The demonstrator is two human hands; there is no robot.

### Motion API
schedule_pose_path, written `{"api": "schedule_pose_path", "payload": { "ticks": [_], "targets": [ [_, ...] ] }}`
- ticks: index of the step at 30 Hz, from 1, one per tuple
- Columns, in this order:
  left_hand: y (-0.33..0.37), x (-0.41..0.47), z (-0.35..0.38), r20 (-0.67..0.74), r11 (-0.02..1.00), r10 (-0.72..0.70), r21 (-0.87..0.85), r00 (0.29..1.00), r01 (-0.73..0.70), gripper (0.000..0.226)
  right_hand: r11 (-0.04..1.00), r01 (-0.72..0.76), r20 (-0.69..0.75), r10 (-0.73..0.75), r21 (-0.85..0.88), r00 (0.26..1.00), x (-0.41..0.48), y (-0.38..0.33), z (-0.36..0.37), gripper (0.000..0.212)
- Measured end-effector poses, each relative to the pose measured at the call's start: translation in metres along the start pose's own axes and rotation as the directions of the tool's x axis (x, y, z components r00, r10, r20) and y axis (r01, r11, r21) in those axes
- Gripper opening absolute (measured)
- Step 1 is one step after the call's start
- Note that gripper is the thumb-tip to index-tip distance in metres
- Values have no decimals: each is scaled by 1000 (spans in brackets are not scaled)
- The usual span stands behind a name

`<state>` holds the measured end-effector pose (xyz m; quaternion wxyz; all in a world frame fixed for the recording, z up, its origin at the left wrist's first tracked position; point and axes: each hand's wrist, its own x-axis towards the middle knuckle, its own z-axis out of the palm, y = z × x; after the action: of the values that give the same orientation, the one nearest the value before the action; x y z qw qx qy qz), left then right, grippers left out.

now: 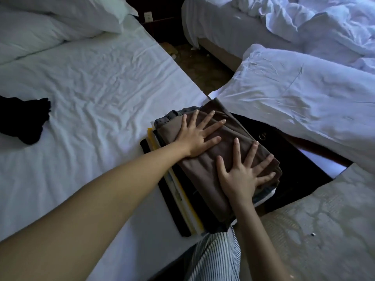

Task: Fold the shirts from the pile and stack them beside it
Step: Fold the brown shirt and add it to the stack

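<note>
1. Folded brown cotton shirt lies on top of a stack of folded garments at the near right edge of the white-sheeted bed.
2. Left hand: palm flat on the shirt's far half, fingers spread wide, gripping nothing.
3. Right hand: palm flat on the near half, fingers splayed, reaching the shirt's right edge; nothing grasped.
4. Crumpled black garment lies on the sheet, well apart to the left.
5. White pillow lies just beyond the stack.
</note>
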<state>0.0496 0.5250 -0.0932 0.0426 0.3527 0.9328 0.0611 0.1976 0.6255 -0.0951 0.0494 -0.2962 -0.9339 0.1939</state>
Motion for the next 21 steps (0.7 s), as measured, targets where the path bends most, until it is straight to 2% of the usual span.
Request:
{"api": "schedule_pose_path", "payload": {
  "ticks": [4,10,13,17,21],
  "targets": [
    [-13,26,11,15,999,29,-33,999,-29,72,999,-39,12,39,8,999,19,-8,8,71],
    [-26,27,9,9,996,52,-76,999,-52,67,999,-47,-9,47,-6,999,13,-22,14,74],
    [-20,20,6,-3,999,44,-24,999,-44,66,999,-47,20,47,-8,999,9,-22,10,73],
    [-9,0,-1,-4,1000,-21,10,1000,21,57,999,-20,24,21,-25,1000,-1,-19,5,73],
    [1,-38,-7,53,987,-132,-82,990,136,54,1000,19,50,-18,-21,999,-11,-19,-4,73]
  ]
}}
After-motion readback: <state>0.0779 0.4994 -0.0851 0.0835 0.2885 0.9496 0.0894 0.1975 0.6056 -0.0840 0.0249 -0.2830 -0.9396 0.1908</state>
